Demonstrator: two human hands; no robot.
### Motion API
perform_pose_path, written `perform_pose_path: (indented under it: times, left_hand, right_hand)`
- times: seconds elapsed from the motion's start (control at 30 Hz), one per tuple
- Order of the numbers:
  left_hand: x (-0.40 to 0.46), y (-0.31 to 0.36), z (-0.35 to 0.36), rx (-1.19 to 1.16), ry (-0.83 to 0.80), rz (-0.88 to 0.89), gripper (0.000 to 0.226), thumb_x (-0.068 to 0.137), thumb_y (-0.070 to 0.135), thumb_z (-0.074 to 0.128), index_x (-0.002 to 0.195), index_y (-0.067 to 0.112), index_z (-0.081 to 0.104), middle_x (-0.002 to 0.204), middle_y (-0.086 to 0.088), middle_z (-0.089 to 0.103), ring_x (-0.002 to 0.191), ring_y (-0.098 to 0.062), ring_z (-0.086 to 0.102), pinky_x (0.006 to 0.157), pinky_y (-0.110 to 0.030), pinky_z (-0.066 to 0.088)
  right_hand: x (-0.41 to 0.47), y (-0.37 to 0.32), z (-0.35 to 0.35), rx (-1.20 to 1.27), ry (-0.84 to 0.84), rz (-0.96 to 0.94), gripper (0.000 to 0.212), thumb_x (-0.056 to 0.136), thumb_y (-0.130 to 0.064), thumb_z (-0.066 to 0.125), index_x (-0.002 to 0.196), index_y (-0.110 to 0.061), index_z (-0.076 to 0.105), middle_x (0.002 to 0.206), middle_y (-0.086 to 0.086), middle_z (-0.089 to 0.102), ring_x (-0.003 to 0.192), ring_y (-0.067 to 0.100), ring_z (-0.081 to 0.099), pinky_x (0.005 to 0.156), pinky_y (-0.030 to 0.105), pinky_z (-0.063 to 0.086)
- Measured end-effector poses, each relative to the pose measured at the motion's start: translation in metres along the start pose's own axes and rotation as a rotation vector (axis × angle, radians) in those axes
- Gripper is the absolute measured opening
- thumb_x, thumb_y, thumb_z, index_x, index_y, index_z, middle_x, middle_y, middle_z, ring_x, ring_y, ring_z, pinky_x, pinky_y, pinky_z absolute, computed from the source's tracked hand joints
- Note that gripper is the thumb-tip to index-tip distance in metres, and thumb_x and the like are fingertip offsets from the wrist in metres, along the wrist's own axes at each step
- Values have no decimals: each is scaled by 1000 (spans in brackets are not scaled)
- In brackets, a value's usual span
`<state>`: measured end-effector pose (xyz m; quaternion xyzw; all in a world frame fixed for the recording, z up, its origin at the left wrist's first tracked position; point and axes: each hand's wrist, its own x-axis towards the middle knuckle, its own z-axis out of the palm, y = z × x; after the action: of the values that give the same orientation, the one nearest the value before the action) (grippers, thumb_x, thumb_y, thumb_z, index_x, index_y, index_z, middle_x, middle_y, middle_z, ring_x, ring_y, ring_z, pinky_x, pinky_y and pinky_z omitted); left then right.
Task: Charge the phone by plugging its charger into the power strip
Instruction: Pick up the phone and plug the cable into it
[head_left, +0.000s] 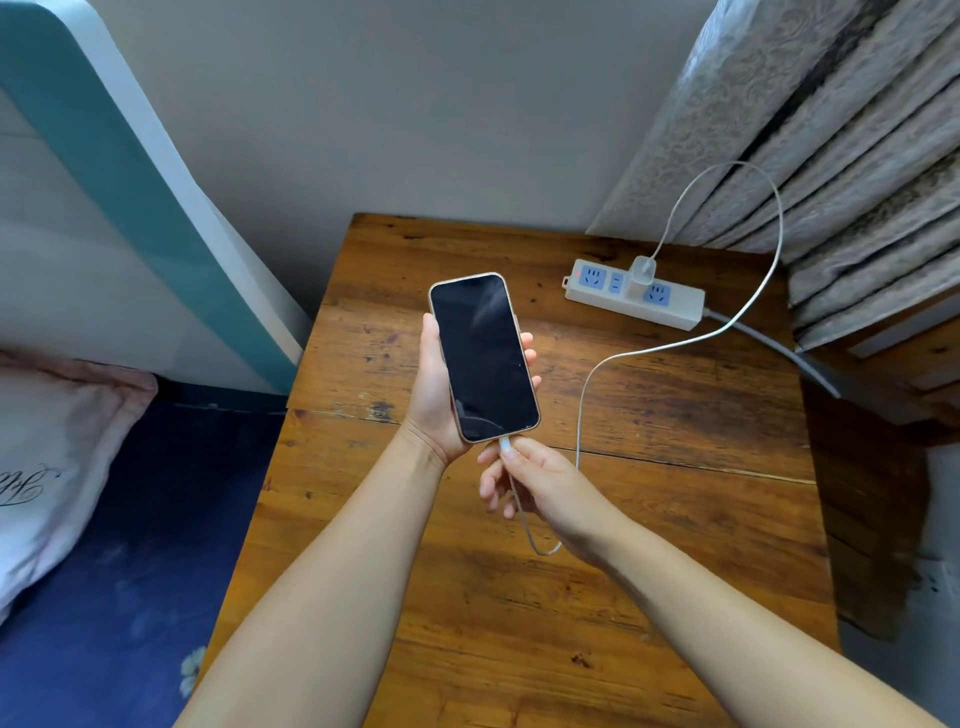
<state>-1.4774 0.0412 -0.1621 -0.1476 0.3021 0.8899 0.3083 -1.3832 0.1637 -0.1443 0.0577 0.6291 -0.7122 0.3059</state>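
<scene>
A phone (483, 356) with a dark screen and a pale gold edge is held upright above the wooden table (675, 519) in my left hand (434, 395). My right hand (540, 480) pinches the white cable plug (504, 446) right at the phone's bottom edge. The white cable (587, 395) loops under my right hand, rises across the table and arcs over to a white charger block (642, 275). That block sits in a socket of the white power strip (675, 306) at the back right, whose small red light is lit.
The strip's grey cord (779, 349) runs off the table's right edge. Patterned grey curtains (831, 156) hang behind the strip. A bed with a teal-edged headboard (130, 171), a pale pillow (47, 467) and a dark blue sheet lies to the left.
</scene>
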Motion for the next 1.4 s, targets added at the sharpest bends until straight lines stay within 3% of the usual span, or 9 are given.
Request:
perform_pose_path:
  times: [0.13,0.23,0.4,0.57,0.77,1.2,1.4]
  left_hand:
    - [-8,-3,-10,4,-19,-2,74,86,70,33,122,13,61,115,-10,68,101,-24,64,91,-44,51]
    - [-11,-4,-14,6,-29,3,67,90,64,32,128,14,57,121,-10,64,111,-26,59,96,-45,47]
    - [-14,2,-16,51,36,48,54,96,52,33,130,16,55,128,-12,58,119,-31,53,103,-49,40]
    - [-18,18,-19,144,45,91,42,97,38,40,128,15,57,115,-7,68,110,-24,61,89,-40,52]
    - [-20,27,-23,207,55,107,42,95,31,47,132,11,51,119,-10,63,116,-28,54,99,-47,44]
    - [-14,34,-36,123,82,132,33,94,29,47,122,16,60,118,-10,66,117,-29,57,90,-46,53]
    - [-11,42,-38,111,124,110,49,91,30,49,135,8,47,138,-19,51,128,-34,47,98,-50,46]
  right_hand:
    - [-1,-3,-23,127,9,73,29,99,-23,38,112,-10,62,106,8,69,99,17,66,79,32,56]
    - [1,-6,-34,280,40,38,34,100,-22,37,124,-12,59,120,10,67,111,21,63,86,35,55]
    - [5,-3,-37,336,47,16,33,98,-20,42,124,-10,59,118,11,68,111,24,63,85,33,56]
    - [8,0,-38,377,61,9,30,94,-17,49,120,-13,62,116,9,70,109,22,65,80,29,57]
    - [14,5,-34,410,94,37,27,94,-12,50,117,-11,64,113,11,71,106,22,66,77,28,58]
    - [32,4,-31,406,94,70,30,93,-12,50,120,-7,62,111,11,72,105,22,67,78,30,59]
    - [42,4,-30,420,90,75,29,94,-12,49,120,-8,61,113,12,71,107,23,66,76,29,58]
